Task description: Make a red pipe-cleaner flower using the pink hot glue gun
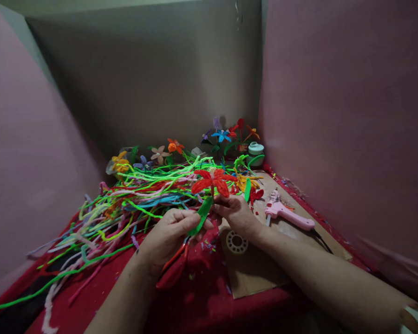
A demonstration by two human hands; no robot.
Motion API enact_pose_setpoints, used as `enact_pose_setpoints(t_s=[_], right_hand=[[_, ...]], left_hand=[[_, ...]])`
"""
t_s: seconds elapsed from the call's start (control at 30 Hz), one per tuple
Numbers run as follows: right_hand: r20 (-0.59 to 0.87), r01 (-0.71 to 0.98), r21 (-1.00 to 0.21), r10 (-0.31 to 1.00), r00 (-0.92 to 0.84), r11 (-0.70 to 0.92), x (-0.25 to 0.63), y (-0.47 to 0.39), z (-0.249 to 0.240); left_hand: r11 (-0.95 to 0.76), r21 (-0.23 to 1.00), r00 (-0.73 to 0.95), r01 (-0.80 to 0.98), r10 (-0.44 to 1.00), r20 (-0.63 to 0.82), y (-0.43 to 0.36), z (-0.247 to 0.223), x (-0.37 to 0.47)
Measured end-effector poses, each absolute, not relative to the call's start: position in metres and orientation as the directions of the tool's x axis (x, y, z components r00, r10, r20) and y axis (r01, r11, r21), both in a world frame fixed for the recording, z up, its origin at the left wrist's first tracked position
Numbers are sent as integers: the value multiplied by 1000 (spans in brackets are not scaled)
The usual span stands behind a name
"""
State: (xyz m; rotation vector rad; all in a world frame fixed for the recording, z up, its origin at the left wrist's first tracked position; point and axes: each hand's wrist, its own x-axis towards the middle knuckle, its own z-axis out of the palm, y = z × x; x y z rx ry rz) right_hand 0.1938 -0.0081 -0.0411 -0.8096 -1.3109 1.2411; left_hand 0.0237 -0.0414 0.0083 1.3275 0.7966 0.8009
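My left hand (172,232) is closed on a green pipe-cleaner leaf (204,214), pinched between thumb and fingers. The leaf tilts up toward the stem of a red pipe-cleaner flower (213,182). My right hand (238,214) pinches that stem just below the petals, close to the leaf's tip. The flower stands upright, petals spread, with a pale centre. Red-handled scissors (174,266) show beneath my left hand; their blades are mostly hidden, and I cannot tell whether the hand touches them.
Loose coloured pipe cleaners (153,190) cover the table's left and middle. A pink glue gun (289,215) and a white ring with holes (237,242) lie on a brown board (261,278). Finished flowers (223,134) and a pale-lidded jar (255,153) stand behind. Pink panels flank both sides.
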Motion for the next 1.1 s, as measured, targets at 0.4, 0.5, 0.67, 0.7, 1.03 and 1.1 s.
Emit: enact_pose_setpoints(t_s=[0.4, 0.5, 0.67, 0.7, 1.03, 1.1], right_hand=[[268, -323, -924, 950, -159, 206, 193, -13, -32], [273, -322, -923, 949, -158, 212, 193, -13, -34], [261, -291, -933, 955, -141, 212, 194, -14, -31], [264, -285, -934, 954, -144, 216, 194, -14, -30], [264, -308, -929, 949, -172, 203, 195, -10, -30], [275, -353, -913, 947, -166, 204, 195, -9, -31]], left_hand=[[239, 943, 555, -232, 829, -74, -42, 4, 35], [255, 942, 573, -219, 815, -87, -43, 4, 36], [208, 967, 578, -147, 811, -87, -42, 4, 33], [188, 974, 581, -129, 810, -79, -41, 4, 31], [141, 980, 516, 138, 834, -193, -34, 5, 21], [106, 978, 434, 182, 884, -176, -33, 5, 26]])
